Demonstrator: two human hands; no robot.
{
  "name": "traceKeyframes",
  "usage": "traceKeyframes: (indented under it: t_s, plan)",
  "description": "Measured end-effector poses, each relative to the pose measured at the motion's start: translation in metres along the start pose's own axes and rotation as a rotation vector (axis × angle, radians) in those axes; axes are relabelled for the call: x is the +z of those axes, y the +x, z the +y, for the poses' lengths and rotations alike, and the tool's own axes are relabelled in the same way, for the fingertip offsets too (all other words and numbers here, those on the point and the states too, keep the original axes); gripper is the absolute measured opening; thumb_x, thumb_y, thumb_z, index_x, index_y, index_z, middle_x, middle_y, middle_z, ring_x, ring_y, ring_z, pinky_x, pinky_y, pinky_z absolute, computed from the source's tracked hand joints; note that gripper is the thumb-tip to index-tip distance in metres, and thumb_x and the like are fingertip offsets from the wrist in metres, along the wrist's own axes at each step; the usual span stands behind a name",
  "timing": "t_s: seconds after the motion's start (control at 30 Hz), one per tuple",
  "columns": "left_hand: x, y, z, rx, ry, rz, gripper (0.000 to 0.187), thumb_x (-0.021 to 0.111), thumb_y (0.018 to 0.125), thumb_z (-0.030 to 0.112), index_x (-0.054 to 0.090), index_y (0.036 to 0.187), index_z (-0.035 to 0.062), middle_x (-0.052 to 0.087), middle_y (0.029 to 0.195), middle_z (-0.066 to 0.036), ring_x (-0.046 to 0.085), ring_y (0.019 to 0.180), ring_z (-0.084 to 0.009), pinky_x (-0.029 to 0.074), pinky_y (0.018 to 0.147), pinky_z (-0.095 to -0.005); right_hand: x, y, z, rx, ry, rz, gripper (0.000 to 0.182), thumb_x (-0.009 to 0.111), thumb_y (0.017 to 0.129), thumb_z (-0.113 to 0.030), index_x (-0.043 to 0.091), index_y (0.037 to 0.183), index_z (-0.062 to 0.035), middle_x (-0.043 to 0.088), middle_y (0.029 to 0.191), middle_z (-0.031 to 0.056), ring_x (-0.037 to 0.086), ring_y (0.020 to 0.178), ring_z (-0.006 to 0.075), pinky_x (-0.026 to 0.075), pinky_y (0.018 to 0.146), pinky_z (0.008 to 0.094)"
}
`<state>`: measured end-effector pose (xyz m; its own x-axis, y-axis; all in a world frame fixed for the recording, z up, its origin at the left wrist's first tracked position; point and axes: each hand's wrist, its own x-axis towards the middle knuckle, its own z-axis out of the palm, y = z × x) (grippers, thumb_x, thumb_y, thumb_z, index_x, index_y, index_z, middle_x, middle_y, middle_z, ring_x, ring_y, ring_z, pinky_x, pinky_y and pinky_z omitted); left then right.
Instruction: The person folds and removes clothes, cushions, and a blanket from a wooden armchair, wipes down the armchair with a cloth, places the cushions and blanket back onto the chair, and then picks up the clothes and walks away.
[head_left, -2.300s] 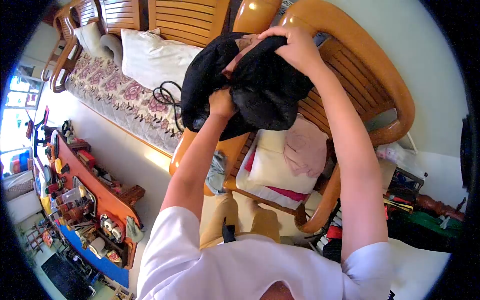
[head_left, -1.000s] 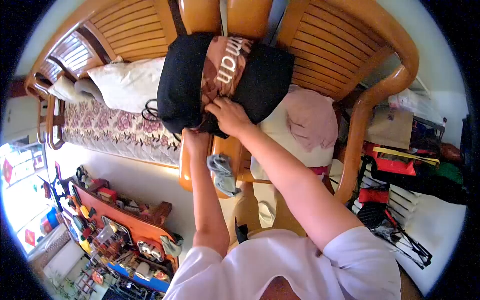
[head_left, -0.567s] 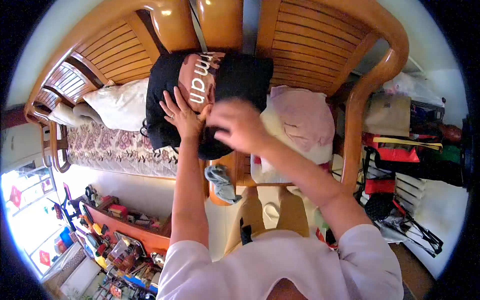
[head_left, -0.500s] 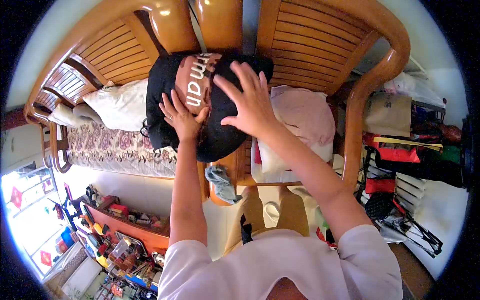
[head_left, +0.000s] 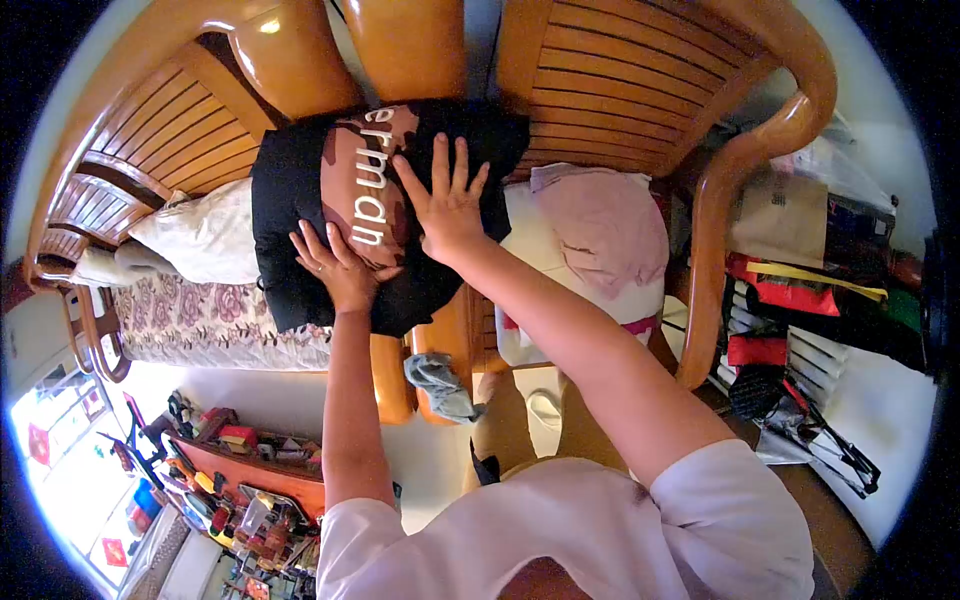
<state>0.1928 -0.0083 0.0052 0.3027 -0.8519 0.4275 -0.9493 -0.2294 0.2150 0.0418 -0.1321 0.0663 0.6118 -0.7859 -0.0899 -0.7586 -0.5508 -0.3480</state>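
A folded black garment (head_left: pixel 290 195) with a brown camouflage-patterned panel and white lettering lies on the wooden bench. My left hand (head_left: pixel 342 272) rests on its near part, at the lower end of the lettering, fingers spread. Higher up and to the right, my right hand (head_left: pixel 448 208) lies flat on the black fabric beside the panel, its fingers also spread. Neither hand grips the garment. Just below it, a crumpled grey-blue cloth (head_left: pixel 440 388) hangs over the bench's front edge. The garment's underside is hidden.
A pink cloth (head_left: pixel 610 225) lies on a white cushion to the right. Left of the garment are a pale pillow (head_left: pixel 205 235) and a floral seat mat (head_left: pixel 200 318). The curved wooden armrest (head_left: pixel 712 230) bounds the right side. A cluttered red-brown cabinet (head_left: pixel 255 470) stands lower left.
My right hand has come down flat onto the garment, which looks flatter and more spread out. Garment and both hands sit further left in view.
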Motion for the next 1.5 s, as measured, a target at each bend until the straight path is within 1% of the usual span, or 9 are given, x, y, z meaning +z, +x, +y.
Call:
traceKeyframes:
  t_s: [0.17,0.33,0.47,0.53,0.7,0.87,1.03,1.3,1.5]
  plan:
    - [-0.020,0.005,0.018,0.051,0.006,0.016,0.137,0.080,0.027,0.060,0.015,0.135,0.0055,0.013,0.142,-0.030,0.015,0.128,-0.0521,0.023,0.100,-0.0623,-0.012,-0.018,0.014,-0.073,0.127,0.022,0.112,0.082,0.057,-0.022,0.012,0.144,-0.0291,0.002,0.147,0.0250,0.004,0.134,0.0481,0.014,0.100,0.0686]
    - [-0.035,-0.003,0.027,-0.032,0.083,-0.120,0.142,0.076,0.030,0.061,0.008,0.137,-0.0039,0.012,0.142,-0.030,0.018,0.129,-0.0493,0.023,0.106,-0.0534,0.000,-0.066,0.080,-0.211,0.752,0.496,0.046,0.071,0.073,-0.022,0.058,0.116,-0.0150,0.039,0.132,0.0200,0.038,0.122,0.0379,0.033,0.101,0.0455]
    - [-0.030,-0.006,0.026,-0.003,0.089,-0.089,0.142,0.076,0.031,0.062,0.009,0.137,-0.0047,0.012,0.142,-0.030,0.019,0.129,-0.0480,0.024,0.106,-0.0523,0.062,-0.127,0.195,0.230,0.178,0.557,0.029,0.068,0.072,-0.015,0.068,0.101,-0.0150,0.040,0.134,0.0211,0.033,0.124,0.0394,0.024,0.103,0.0490]
    - [-0.032,-0.005,0.028,-0.009,0.115,-0.099,0.141,0.076,0.032,0.062,0.009,0.138,-0.0047,0.012,0.142,-0.030,0.019,0.129,-0.0474,0.024,0.106,-0.0521,0.051,-0.156,0.219,0.242,-0.007,0.210,0.027,0.069,0.070,-0.018,0.068,0.097,-0.0142,0.041,0.133,0.0213,0.032,0.125,0.0405,0.023,0.102,0.0507]
    - [-0.041,-0.007,0.042,-0.095,0.204,-0.159,0.140,0.077,0.037,0.061,0.006,0.140,-0.0021,0.011,0.144,-0.027,0.020,0.130,-0.0453,0.026,0.105,-0.0516,0.068,-0.178,0.273,0.081,-0.092,0.230,0.035,0.076,0.061,-0.034,0.069,0.085,-0.0099,0.058,0.112,0.0158,0.054,0.103,0.0367,0.043,0.091,0.0422]
    - [-0.063,-0.016,0.080,-0.229,0.260,-0.156,0.110,0.079,0.058,0.042,0.017,0.142,0.0052,0.021,0.143,-0.024,0.025,0.128,-0.0450,0.027,0.102,-0.0533,0.050,-0.191,0.314,0.437,0.704,-0.040,0.026,0.072,0.069,-0.015,0.068,0.092,-0.0047,0.066,0.085,0.0089,0.063,0.080,0.0205,0.050,0.070,0.0262]
    - [-0.085,-0.075,0.185,-0.138,0.017,0.109,0.067,0.065,0.070,0.015,0.040,0.131,0.0022,0.032,0.136,-0.024,0.030,0.122,-0.0424,0.027,0.100,-0.0539,0.058,-0.194,0.321,0.357,0.571,0.139,0.025,0.070,0.070,-0.014,0.069,0.095,-0.0089,0.067,0.087,0.0077,0.062,0.082,0.0199,0.047,0.080,0.0286]
    - [-0.069,-0.217,0.331,0.208,-0.782,-0.977,0.044,0.070,0.073,0.020,0.057,0.114,0.0085,0.049,0.121,-0.016,0.044,0.116,-0.0342,0.034,0.101,-0.0438,0.101,-0.180,0.272,0.185,0.540,0.161,0.028,0.067,0.072,-0.016,0.063,0.098,-0.0092,0.061,0.088,0.0128,0.056,0.089,0.0240,0.052,0.072,0.0324]
    - [-0.019,-0.208,0.281,-0.408,-0.892,-0.817,0.063,0.076,0.072,0.028,0.049,0.123,0.0016,0.052,0.121,-0.019,0.050,0.112,-0.0317,0.038,0.098,-0.0378,0.060,-0.212,0.304,0.532,1.418,-0.156,0.025,0.057,0.082,-0.014,0.060,0.105,-0.0053,0.062,0.101,0.0116,0.058,0.095,0.0172,0.050,0.081,0.0307]
